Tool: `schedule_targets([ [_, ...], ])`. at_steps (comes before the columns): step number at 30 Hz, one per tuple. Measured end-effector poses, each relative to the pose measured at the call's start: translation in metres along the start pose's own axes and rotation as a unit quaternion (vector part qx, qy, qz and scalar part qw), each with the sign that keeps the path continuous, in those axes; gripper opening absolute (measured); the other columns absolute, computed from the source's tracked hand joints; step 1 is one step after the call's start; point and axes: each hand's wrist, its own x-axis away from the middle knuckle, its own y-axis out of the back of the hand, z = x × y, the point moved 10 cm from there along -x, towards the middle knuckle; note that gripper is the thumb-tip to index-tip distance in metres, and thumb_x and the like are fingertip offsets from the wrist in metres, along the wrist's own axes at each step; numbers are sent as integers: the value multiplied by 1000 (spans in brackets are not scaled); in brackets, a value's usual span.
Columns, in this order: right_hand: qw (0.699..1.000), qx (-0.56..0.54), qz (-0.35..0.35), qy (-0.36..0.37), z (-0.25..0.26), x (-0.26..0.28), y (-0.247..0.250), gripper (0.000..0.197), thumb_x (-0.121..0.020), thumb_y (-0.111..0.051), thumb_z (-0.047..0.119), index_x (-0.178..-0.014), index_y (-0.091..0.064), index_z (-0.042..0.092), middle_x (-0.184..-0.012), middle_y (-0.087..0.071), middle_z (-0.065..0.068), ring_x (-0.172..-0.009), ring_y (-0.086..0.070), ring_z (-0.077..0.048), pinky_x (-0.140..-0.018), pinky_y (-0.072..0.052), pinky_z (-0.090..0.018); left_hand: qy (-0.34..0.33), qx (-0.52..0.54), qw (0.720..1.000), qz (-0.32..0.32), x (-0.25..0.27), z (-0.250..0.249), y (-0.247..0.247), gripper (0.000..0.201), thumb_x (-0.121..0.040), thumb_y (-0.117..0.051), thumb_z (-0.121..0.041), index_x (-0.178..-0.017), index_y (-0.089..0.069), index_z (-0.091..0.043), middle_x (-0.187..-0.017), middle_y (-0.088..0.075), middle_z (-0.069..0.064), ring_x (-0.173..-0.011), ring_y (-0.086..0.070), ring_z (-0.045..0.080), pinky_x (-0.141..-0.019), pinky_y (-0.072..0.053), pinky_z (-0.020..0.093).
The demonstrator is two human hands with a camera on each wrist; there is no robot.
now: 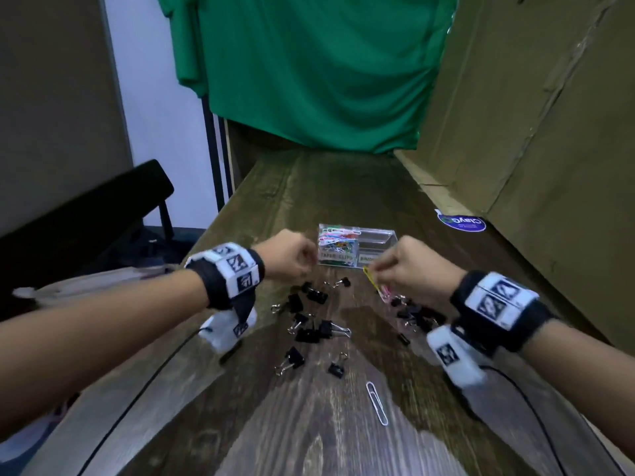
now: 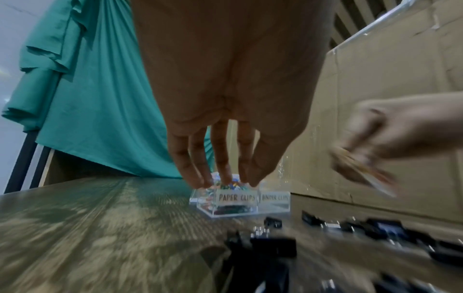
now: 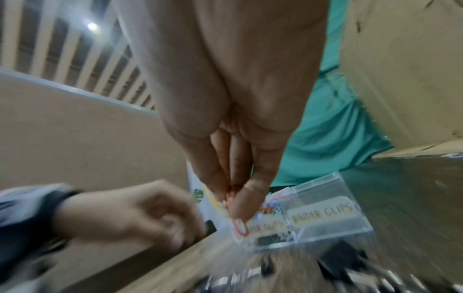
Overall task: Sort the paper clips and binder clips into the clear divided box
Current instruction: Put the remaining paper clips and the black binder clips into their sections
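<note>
The clear divided box (image 1: 376, 239) stands mid-table; its left cell, labelled PAPER CLIPS (image 2: 236, 197), holds several coloured paper clips, and the cell labelled BINDER CLIPS (image 3: 323, 214) looks empty. My left hand (image 1: 292, 261) hovers at the box's front left corner, fingers (image 2: 198, 174) hanging down, with nothing visible in them. My right hand (image 1: 400, 267) pinches yellow and pink paper clips (image 1: 375, 284) between thumb and fingers, just in front of the box. Black binder clips (image 1: 311, 294) lie scattered below both hands. A white paper clip (image 1: 376, 401) lies nearer to me.
A tall cardboard wall (image 1: 532, 115) runs along the table's right edge, with a blue sticker (image 1: 462, 223) at its foot. Green cloth (image 1: 309, 63) hangs at the far end. A black chair (image 1: 86, 218) stands off the left edge. Black cables (image 1: 137, 389) trail from both wrists.
</note>
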Motion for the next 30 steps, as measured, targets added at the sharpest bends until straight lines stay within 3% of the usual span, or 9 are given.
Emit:
schedule_targets([
  [3, 994, -31, -100, -10, 3, -54, 23, 7, -81, -67, 4, -80, -73, 8, -66, -71, -12, -48, -60, -8, -50, -47, -12, 16, -32, 995, 91, 15, 12, -39, 40, -87, -60, -34, -124, -55, -20, -118, -58, 8, -110, -57, 25, -97, -46, 34],
  [6, 988, 18, -150, 4, 20, -100, 28, 11, -82, -65, 6, -88, -74, 8, -79, -73, -12, -66, -64, -15, -72, -58, -29, 42, -22, 989, 142, 26, 24, -65, 48, -89, -53, -45, -132, -45, -28, -123, -49, 8, -119, -51, 29, -104, -41, 43],
  [12, 987, 131, -94, -18, 18, -151, -1, 26, -81, -53, -7, -87, -72, 9, -97, -70, -16, -87, -66, -30, -83, -56, -38, 49, 9, 991, 122, 34, 34, -65, 39, -98, -40, -24, -136, -43, -17, -129, -49, 13, -123, -45, 30, -107, -35, 38],
  [15, 986, 150, -64, -31, 9, -151, -6, 34, -79, -56, -9, -104, -70, 8, -108, -69, -16, -94, -66, -27, -89, -53, -35, 56, 22, 991, 117, 38, 46, -59, 31, -98, -38, -17, -124, -51, -7, -125, -51, 15, -121, -48, 31, -103, -38, 38],
  [19, 979, 169, -110, 35, 36, -109, 14, 34, -80, -56, -5, -107, -70, 11, -110, -67, -12, -105, -62, -28, -93, -49, -34, 47, 34, 992, 116, 44, 42, -55, 43, -95, -45, -41, -124, -51, -11, -121, -51, 11, -117, -50, 27, -99, -39, 32],
  [21, 975, 200, -34, 84, 56, -69, -1, 27, -79, -57, 1, -97, -73, 14, -98, -70, -10, -94, -64, -25, -84, -50, -31, 42, 31, 991, 126, 44, 35, -58, 69, -83, -48, -64, -137, -40, -22, -127, -47, 9, -122, -45, 30, -107, -37, 40],
  [25, 938, 205, 259, 101, 66, 46, -77, 17, -78, -72, 28, -93, -70, 20, -85, -70, -1, -75, -62, -14, -71, -49, -28, 42, -4, 983, 177, 39, 19, -74, 95, -64, -48, -84, -144, -14, -46, -138, -33, 8, -132, -29, 33, -111, -29, 54],
  [27, 933, 209, 284, 71, 52, 83, -99, 35, -75, -73, 42, -101, -65, 20, -87, -65, 1, -78, -60, -14, -72, -51, -31, 32, -9, 981, 190, 37, 7, -77, 92, -63, -50, -84, -141, -11, -53, -138, -31, 7, -132, -26, 33, -109, -31, 56],
  [30, 941, 207, 259, 60, 37, 106, -117, 42, -77, -73, 35, -111, -56, 18, -109, -58, -2, -98, -54, -15, -87, -49, -34, 23, -26, 979, 200, 35, -9, -83, 86, -63, -55, -80, -137, -18, -58, -133, -33, 9, -128, -27, 32, -107, -34, 55],
])
